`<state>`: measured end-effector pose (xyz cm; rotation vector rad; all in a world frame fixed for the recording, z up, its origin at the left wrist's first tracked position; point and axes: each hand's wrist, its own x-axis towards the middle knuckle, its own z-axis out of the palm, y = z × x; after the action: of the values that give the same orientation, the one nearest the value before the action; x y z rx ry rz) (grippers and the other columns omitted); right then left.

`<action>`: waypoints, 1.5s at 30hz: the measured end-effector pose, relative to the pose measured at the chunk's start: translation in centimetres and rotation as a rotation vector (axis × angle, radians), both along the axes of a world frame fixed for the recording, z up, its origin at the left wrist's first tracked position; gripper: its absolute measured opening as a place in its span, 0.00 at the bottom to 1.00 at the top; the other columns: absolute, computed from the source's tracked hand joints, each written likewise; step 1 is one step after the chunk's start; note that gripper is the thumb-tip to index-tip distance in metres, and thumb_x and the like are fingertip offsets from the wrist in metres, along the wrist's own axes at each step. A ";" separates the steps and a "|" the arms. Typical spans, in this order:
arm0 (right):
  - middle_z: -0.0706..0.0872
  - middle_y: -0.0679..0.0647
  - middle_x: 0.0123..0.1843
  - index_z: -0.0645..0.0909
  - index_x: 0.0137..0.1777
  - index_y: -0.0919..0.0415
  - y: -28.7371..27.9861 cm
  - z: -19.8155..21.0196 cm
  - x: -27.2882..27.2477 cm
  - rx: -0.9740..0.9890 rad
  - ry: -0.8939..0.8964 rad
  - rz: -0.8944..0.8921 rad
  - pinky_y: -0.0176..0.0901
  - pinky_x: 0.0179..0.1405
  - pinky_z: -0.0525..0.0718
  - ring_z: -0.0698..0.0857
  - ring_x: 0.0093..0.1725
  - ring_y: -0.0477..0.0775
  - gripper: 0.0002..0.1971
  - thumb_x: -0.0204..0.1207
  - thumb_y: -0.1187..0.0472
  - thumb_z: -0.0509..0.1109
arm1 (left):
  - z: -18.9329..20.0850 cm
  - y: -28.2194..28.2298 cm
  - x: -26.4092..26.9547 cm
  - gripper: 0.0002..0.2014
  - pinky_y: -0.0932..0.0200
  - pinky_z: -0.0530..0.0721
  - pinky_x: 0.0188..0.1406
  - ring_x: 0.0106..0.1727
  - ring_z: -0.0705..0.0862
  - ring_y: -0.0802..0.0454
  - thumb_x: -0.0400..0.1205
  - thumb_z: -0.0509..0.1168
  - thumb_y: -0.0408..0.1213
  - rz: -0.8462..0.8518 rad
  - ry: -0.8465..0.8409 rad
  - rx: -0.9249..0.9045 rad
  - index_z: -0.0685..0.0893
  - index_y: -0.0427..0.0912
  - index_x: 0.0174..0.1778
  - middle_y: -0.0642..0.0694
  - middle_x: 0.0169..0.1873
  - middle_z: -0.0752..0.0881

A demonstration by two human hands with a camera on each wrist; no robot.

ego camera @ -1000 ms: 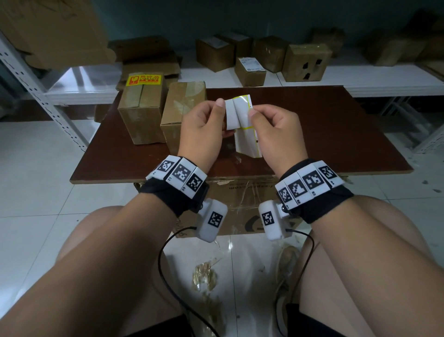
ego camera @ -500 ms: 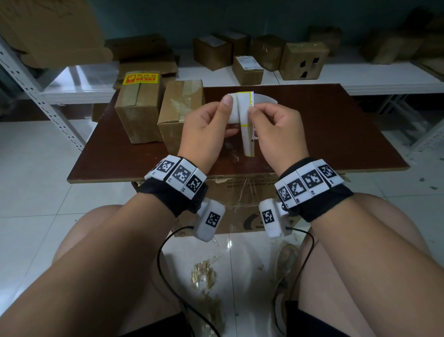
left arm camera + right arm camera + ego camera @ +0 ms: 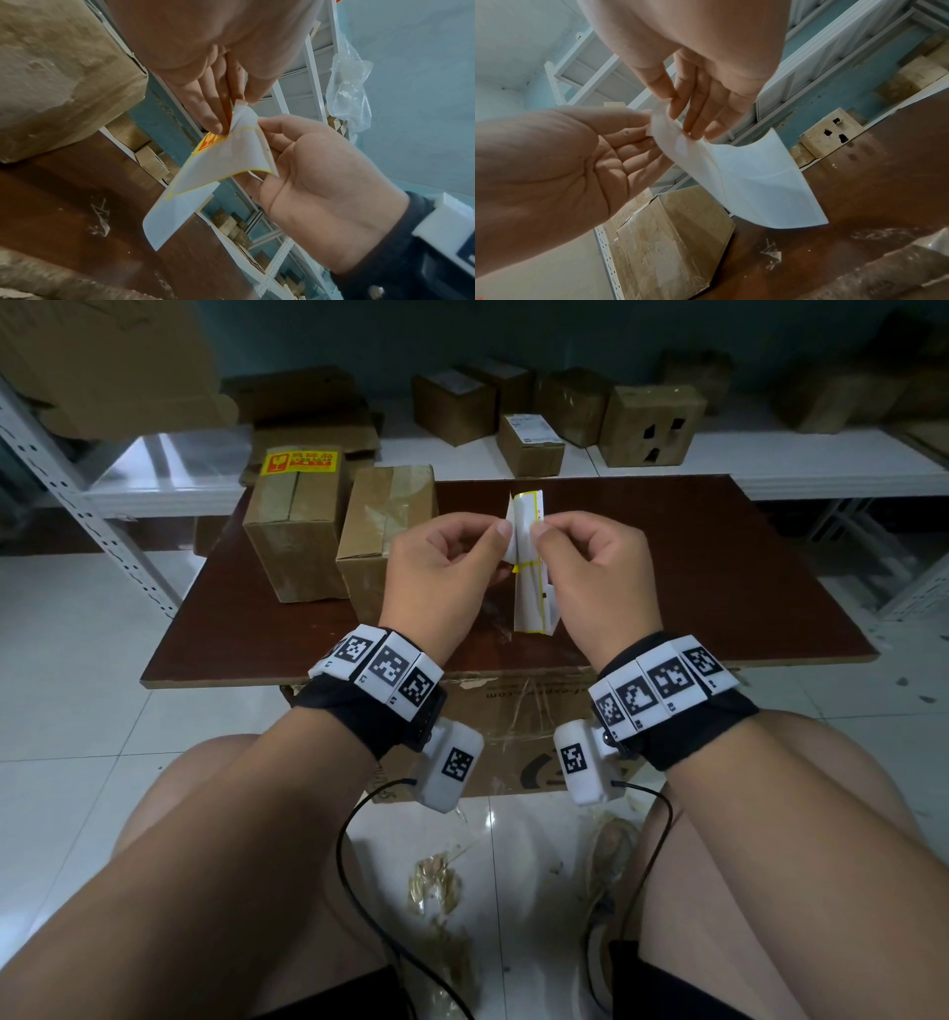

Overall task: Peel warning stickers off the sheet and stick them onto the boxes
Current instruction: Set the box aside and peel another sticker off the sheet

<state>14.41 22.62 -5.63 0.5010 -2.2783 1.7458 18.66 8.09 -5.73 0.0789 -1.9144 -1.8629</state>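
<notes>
A white sticker sheet (image 3: 529,593) with yellow-edged stickers hangs upright over the brown table (image 3: 693,567), bent into a narrow fold. My left hand (image 3: 488,539) pinches its upper left edge and my right hand (image 3: 552,534) pinches the upper right. In the left wrist view my fingers (image 3: 210,115) press on the orange-yellow corner of a sticker (image 3: 207,143) on the sheet (image 3: 226,160). The right wrist view shows only the sheet's white back (image 3: 752,178). Two cardboard boxes stand left of the hands. The left box (image 3: 295,531) bears a yellow-red sticker (image 3: 300,460). The right box (image 3: 382,526) shows none.
Behind the table a low white shelf (image 3: 770,454) carries several more cardboard boxes (image 3: 652,426). A metal rack upright (image 3: 77,490) stands at the left. A large carton (image 3: 513,721) sits under the table's front edge, near my knees.
My hands have drawn closer together. The sheet between them has bent from a wider face into a narrow fold. The boxes have not moved.
</notes>
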 end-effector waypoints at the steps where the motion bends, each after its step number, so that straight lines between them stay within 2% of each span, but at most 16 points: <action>1: 0.86 0.31 0.30 0.93 0.51 0.55 0.0 0.0 0.0 0.002 -0.005 -0.001 0.32 0.41 0.82 0.85 0.36 0.34 0.09 0.88 0.59 0.71 | -0.1 0.0 -0.1 0.07 0.48 0.96 0.56 0.47 0.94 0.51 0.88 0.73 0.32 0.003 -0.004 -0.002 0.94 0.46 0.48 0.52 0.39 0.95; 4: 0.86 0.31 0.32 0.93 0.51 0.55 -0.1 0.1 0.1 -0.002 0.006 -0.006 0.34 0.44 0.82 0.85 0.38 0.34 0.09 0.88 0.59 0.71 | 0.0 0.0 -0.1 0.07 0.46 0.96 0.57 0.48 0.94 0.51 0.88 0.72 0.31 0.005 -0.029 0.038 0.94 0.45 0.47 0.50 0.40 0.94; 9: 0.91 0.41 0.43 0.93 0.52 0.56 -0.3 0.2 0.2 -0.035 0.040 -0.004 0.41 0.51 0.86 0.88 0.47 0.41 0.09 0.87 0.58 0.71 | 0.3 -0.1 -0.1 0.05 0.45 0.95 0.60 0.48 0.94 0.49 0.87 0.74 0.30 -0.020 -0.054 0.138 0.94 0.42 0.48 0.48 0.40 0.94; 13: 0.92 0.42 0.44 0.92 0.52 0.56 -0.2 0.3 0.2 -0.079 0.054 -0.005 0.33 0.49 0.84 0.88 0.46 0.37 0.09 0.88 0.61 0.70 | 0.4 -0.3 -0.2 0.03 0.44 0.95 0.61 0.51 0.94 0.47 0.87 0.73 0.28 -0.042 -0.073 0.224 0.93 0.37 0.51 0.40 0.46 0.93; 17: 0.92 0.43 0.46 0.92 0.53 0.57 -0.3 0.3 0.2 -0.112 0.045 0.006 0.29 0.50 0.83 0.88 0.47 0.36 0.09 0.88 0.62 0.69 | 0.5 -0.4 -0.3 0.03 0.45 0.95 0.60 0.53 0.94 0.44 0.86 0.74 0.28 -0.033 -0.081 0.224 0.93 0.38 0.49 0.39 0.47 0.94; 21: 0.90 0.44 0.43 0.90 0.51 0.58 -0.3 0.4 0.2 -0.141 0.004 -0.004 0.28 0.45 0.81 0.86 0.43 0.34 0.10 0.89 0.63 0.67 | 0.1 -0.6 -0.3 0.03 0.35 0.93 0.64 0.60 0.93 0.35 0.84 0.76 0.33 -0.011 -0.080 0.156 0.95 0.44 0.47 0.34 0.53 0.95; 23: 0.89 0.43 0.42 0.89 0.49 0.56 -0.3 0.6 0.3 -0.157 -0.021 -0.013 0.29 0.44 0.82 0.85 0.41 0.34 0.10 0.89 0.63 0.67 | 0.0 -0.7 -0.5 0.02 0.40 0.93 0.63 0.58 0.94 0.41 0.84 0.77 0.33 0.003 -0.087 0.130 0.95 0.44 0.48 0.37 0.54 0.96; 26: 0.88 0.42 0.41 0.87 0.46 0.53 -0.3 0.7 0.3 -0.181 -0.045 -0.003 0.32 0.45 0.83 0.85 0.41 0.37 0.12 0.89 0.63 0.66 | 0.0 -0.7 -0.6 0.02 0.64 0.89 0.53 0.50 0.92 0.62 0.83 0.78 0.32 0.003 -0.093 0.118 0.94 0.44 0.47 0.45 0.58 0.94; 28: 0.88 0.43 0.40 0.86 0.44 0.52 -0.3 0.8 0.4 -0.208 -0.059 0.013 0.35 0.44 0.83 0.85 0.42 0.40 0.13 0.89 0.63 0.65 | 0.1 -0.6 -0.6 0.03 0.69 0.85 0.47 0.46 0.90 0.67 0.82 0.80 0.36 -0.018 -0.108 0.115 0.93 0.46 0.49 0.50 0.54 0.92; 30: 0.87 0.45 0.39 0.85 0.44 0.53 -0.3 1.1 0.5 -0.267 -0.089 0.035 0.37 0.43 0.84 0.85 0.41 0.43 0.14 0.90 0.64 0.65 | 0.1 -0.7 -0.8 0.17 0.68 0.85 0.50 0.54 0.89 0.63 0.76 0.82 0.48 -0.032 -0.129 0.129 0.91 0.47 0.58 0.50 0.56 0.91; 32: 0.87 0.48 0.39 0.84 0.44 0.56 -0.3 1.4 0.6 -0.350 -0.124 0.065 0.38 0.41 0.84 0.84 0.39 0.44 0.14 0.91 0.66 0.63 | 0.1 -0.7 -1.0 0.35 0.57 0.87 0.66 0.71 0.87 0.53 0.68 0.83 0.57 -0.052 -0.155 0.185 0.86 0.49 0.71 0.48 0.70 0.86; 34: 0.86 0.50 0.38 0.84 0.45 0.58 -0.3 1.6 0.7 -0.425 -0.151 0.096 0.39 0.40 0.85 0.85 0.38 0.46 0.13 0.91 0.67 0.63 | 0.1 -0.7 -0.9 0.42 0.45 0.87 0.74 0.74 0.87 0.47 0.68 0.83 0.56 -0.103 -0.144 0.239 0.80 0.48 0.79 0.42 0.76 0.83; 36: 0.86 0.50 0.38 0.84 0.45 0.59 -0.3 1.7 0.7 -0.467 -0.177 0.104 0.39 0.40 0.85 0.85 0.37 0.47 0.13 0.90 0.67 0.63 | 0.3 -0.6 -0.6 0.34 0.49 0.91 0.67 0.64 0.91 0.50 0.76 0.80 0.48 -0.153 -0.104 0.245 0.82 0.41 0.77 0.41 0.68 0.89; 40: 0.82 0.58 0.39 0.83 0.41 0.57 -0.5 1.9 0.8 -0.430 -0.191 0.062 0.43 0.42 0.81 0.81 0.41 0.55 0.09 0.83 0.60 0.67 | 0.3 -0.6 -0.5 0.12 0.62 0.88 0.46 0.43 0.89 0.56 0.79 0.76 0.42 -0.113 -0.050 0.155 0.91 0.40 0.54 0.47 0.44 0.92; 42: 0.81 0.56 0.38 0.82 0.40 0.56 -0.4 2.0 0.8 -0.414 -0.205 0.028 0.41 0.39 0.80 0.80 0.39 0.53 0.10 0.85 0.62 0.68 | 0.4 -0.7 -0.5 0.08 0.63 0.86 0.40 0.37 0.87 0.57 0.79 0.77 0.41 -0.089 -0.046 0.144 0.90 0.42 0.48 0.48 0.38 0.91; 45: 0.85 0.49 0.36 0.85 0.40 0.55 -0.2 2.1 0.7 -0.395 -0.217 -0.008 0.38 0.38 0.83 0.83 0.36 0.46 0.15 0.89 0.66 0.66 | 0.3 -0.9 -0.5 0.08 0.60 0.88 0.38 0.35 0.88 0.54 0.79 0.78 0.39 -0.096 -0.054 0.140 0.89 0.40 0.48 0.44 0.37 0.92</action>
<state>15.11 22.41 -3.52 0.2326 -1.9749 2.2665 18.11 7.19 -5.42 0.0843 -1.8502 -2.0778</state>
